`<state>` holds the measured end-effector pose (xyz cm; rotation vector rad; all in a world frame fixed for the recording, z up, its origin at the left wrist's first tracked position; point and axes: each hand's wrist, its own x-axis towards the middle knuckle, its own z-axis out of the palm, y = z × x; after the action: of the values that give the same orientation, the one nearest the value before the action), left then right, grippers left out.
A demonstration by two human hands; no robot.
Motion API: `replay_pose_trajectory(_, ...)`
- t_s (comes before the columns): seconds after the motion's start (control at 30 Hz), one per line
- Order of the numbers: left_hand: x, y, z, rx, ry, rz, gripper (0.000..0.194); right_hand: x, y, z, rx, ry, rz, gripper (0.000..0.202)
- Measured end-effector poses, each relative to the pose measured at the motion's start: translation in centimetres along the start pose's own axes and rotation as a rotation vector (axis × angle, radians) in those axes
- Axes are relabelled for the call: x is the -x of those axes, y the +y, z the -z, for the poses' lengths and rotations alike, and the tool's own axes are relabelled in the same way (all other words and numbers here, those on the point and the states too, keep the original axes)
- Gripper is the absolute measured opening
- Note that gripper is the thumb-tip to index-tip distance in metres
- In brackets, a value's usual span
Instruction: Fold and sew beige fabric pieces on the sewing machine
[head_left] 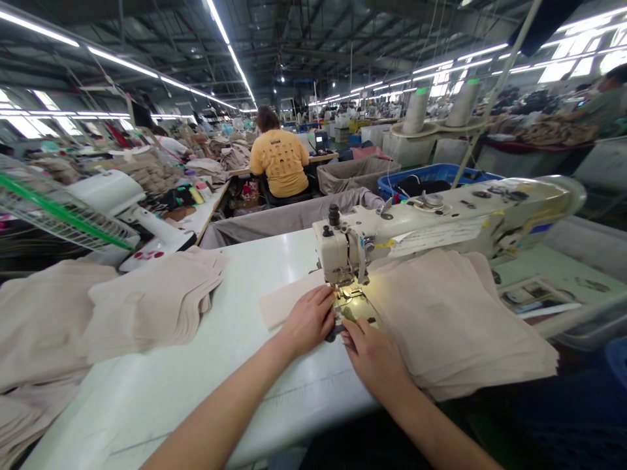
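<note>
My left hand (308, 318) is at the needle area of a white sewing machine (337, 251), fingers bent and close together on the edge of a beige fabric piece (280, 302). That piece lies flat on the table, partly under the hand. Just right of it, my right hand (376, 358) has thumb and fingers pinched at the front of the lit metal needle plate (356, 301). Whatever is between those fingertips is too small to make out. A stack of beige fabric panels (445, 320) lies beside my right hand, under the machine arm.
More beige panels (151, 303) are piled at the left of the pale table (196, 391). A white fan (110, 196) stands behind them. Beyond the table are a grey cloth-lined bin (274, 219), a blue basket (443, 173) and a seated person in a yellow shirt (280, 163). Thread cones (416, 111) stand above.
</note>
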<state>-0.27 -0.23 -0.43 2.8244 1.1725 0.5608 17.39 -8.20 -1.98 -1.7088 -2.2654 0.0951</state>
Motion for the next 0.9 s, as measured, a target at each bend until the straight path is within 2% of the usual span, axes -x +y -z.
replay_pose_trajectory(0.23,0.7,0.1,-0.4,-0.027,0.000,0.047,0.042,0.0,0.0,0.1,0.008,-0.008,0.018,0.026)
replay_pose_trajectory(0.43,4.5,3.5,0.7,-0.051,-0.048,0.111,0.052,0.3,0.1,-0.3,-0.009,0.037,0.030,0.028)
replay_pose_trajectory(0.5,5.0,4.0,1.5,-0.042,-0.088,0.135,0.049,0.3,0.2,-0.3,-0.008,0.033,0.030,0.028)
replay_pose_trajectory(0.57,4.9,3.7,2.4,0.008,-0.121,0.133,0.040,0.4,0.3,-0.3,-0.021,0.038,0.031,0.028)
replay_pose_trajectory(0.7,3.7,1.5,4.1,0.084,-0.189,0.059,0.036,0.8,0.8,-0.3,-0.106,0.098,0.022,0.033)
replay_pose_trajectory(0.73,3.6,1.0,4.4,0.010,-0.198,0.111,0.032,1.0,0.9,-0.2,-0.140,0.127,0.017,0.035)
replay_pose_trajectory(0.8,3.4,0.4,4.7,-0.201,-0.225,0.316,0.025,1.3,1.3,-0.1,-0.213,0.191,0.000,0.038)
replay_pose_trajectory(0.9,3.5,0.6,5.0,-0.426,-0.299,0.589,0.027,1.9,1.7,0.4,-0.308,0.239,-0.028,0.039)
